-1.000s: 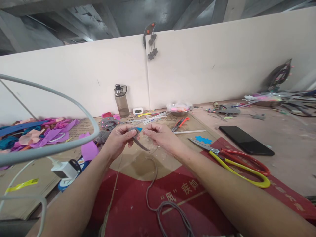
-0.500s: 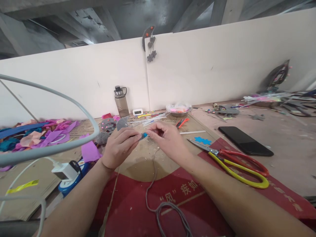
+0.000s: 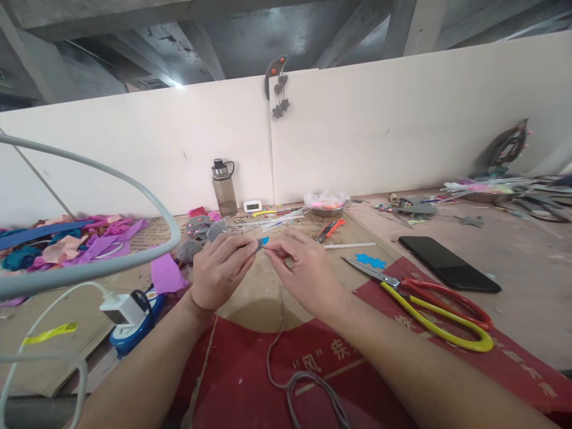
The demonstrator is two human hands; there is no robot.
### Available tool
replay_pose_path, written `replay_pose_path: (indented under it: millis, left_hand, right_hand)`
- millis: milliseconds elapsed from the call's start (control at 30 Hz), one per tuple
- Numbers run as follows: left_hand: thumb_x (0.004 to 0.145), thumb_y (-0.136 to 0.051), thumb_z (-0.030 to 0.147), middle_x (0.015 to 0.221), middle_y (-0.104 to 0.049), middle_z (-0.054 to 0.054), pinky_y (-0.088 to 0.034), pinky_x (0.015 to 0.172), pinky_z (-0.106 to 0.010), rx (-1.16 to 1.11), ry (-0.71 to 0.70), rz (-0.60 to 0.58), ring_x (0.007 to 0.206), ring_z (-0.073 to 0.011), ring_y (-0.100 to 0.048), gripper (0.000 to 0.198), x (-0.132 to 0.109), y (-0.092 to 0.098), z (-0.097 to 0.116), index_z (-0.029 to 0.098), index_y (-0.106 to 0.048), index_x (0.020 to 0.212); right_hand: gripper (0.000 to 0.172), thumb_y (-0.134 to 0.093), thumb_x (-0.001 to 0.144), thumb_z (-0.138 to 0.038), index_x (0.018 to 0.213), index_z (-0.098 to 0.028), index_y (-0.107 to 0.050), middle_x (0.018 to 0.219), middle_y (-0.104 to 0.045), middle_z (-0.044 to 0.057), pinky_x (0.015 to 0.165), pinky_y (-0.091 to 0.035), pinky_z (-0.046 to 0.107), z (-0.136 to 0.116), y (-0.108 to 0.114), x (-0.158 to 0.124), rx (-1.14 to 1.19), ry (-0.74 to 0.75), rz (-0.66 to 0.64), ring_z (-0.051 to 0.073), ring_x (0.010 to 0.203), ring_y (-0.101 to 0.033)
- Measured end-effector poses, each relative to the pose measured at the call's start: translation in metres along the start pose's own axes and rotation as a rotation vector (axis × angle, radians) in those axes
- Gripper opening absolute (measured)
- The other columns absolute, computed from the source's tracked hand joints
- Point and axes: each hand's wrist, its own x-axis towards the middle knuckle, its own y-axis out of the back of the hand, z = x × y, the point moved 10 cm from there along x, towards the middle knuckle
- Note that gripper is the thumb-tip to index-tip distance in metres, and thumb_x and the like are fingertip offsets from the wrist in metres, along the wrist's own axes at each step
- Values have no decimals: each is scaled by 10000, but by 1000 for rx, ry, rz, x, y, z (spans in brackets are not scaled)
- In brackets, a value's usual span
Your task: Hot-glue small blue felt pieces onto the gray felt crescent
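Between my hands is a small blue piece (image 3: 265, 241) with grey cord wound around part of it. My left hand (image 3: 222, 265) is closed around its grey-wrapped end. The fingertips of my right hand (image 3: 300, 262) are pinched together at its right side; whether they grip the cord or the piece is too small to tell. A grey cord (image 3: 270, 357) hangs below my hands and lies in loops on the red and brown cardboard (image 3: 250, 393). To the right lie a blue flower-shaped cutout (image 3: 370, 260) and scissors (image 3: 393, 283) with red and yellow handles.
A black phone (image 3: 449, 263) lies at right. Farther back stand a bottle (image 3: 224, 192), a small clock (image 3: 252, 206) and a bowl (image 3: 326, 208), near an orange cutter (image 3: 330, 229). Fabric scraps (image 3: 67, 247) and a charger (image 3: 123, 310) are at left; a grey hose crosses there.
The view has shifted slightly, so things appear a little lower and farther right. More of the blue piece shows between my hands, and my right fingers have changed their pose beside it.
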Motion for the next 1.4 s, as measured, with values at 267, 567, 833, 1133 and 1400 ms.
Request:
replay_pose_path:
  millis: [267, 567, 833, 1133, 1400]
  left_hand:
    - [781, -623, 133, 870, -675, -47, -508, 742, -283, 30, 69, 63, 831, -167, -638, 259, -1, 2, -1, 214, -610, 1026]
    - [784, -633, 163, 790, -638, -34, -491, 672, -256, 79, 165, 117, 732, -145, -614, 214, -3, 5, -4, 220, -636, 990]
    - [777, -644, 160, 753, -610, -31, -478, 628, -237, 36, 235, 124, 695, -130, -574, 226, -4, 5, -8, 222, -671, 993]
    - [782, -629, 157, 876, -607, -37, -505, 569, -206, -246, 458, 180, 817, -134, -592, 152, -5, 2, -24, 221, -677, 912]
    - [781, -620, 145, 879, -615, -38, -513, 548, -185, -315, 526, 222, 817, -128, -603, 114, -7, 4, -24, 198, -667, 871]
  right_hand:
    - [150, -486, 877, -162, 861, -184, -633, 788, -558, 51, 681, -461, 275, -9, 3, -2, -52, 65, 30, 155, 735, -550]
    - [156, -474, 885, -142, 869, -174, -625, 769, -554, 54, 697, -456, 281, -21, 3, -5, -111, 150, 50, 154, 746, -532]
    - [164, -455, 901, -162, 908, -176, -618, 815, -574, 76, 743, -476, 305, -23, -1, -9, -170, 190, 35, 171, 803, -548]
    - [155, -484, 892, -171, 959, -180, -624, 861, -592, 74, 773, -470, 306, -29, 5, -9, -57, 187, 69, 165, 840, -550]
    - [224, -548, 850, -264, 642, -188, -578, 632, -528, 0, 599, -378, 266, 7, -2, 0, 191, -201, 59, 131, 628, -470]
